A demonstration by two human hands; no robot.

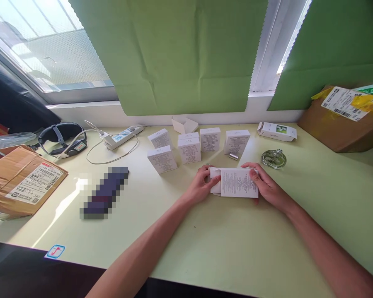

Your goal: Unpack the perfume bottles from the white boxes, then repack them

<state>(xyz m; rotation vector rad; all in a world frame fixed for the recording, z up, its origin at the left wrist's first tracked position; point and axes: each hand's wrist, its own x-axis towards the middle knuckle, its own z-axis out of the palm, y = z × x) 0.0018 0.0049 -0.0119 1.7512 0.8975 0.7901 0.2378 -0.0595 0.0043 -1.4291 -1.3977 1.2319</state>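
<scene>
White box (239, 186) between my left hand (201, 185) and right hand (266, 187), over the table (192, 248), between front and back edges; long axis roughly left to right. Left clamped on its plain end, right on the printed end. Neither nearer.

Bare forearms (157, 238) aslant inward, left hand (201, 184) and right hand (269, 186) apart, fingers bent, thumbs inward.
</scene>
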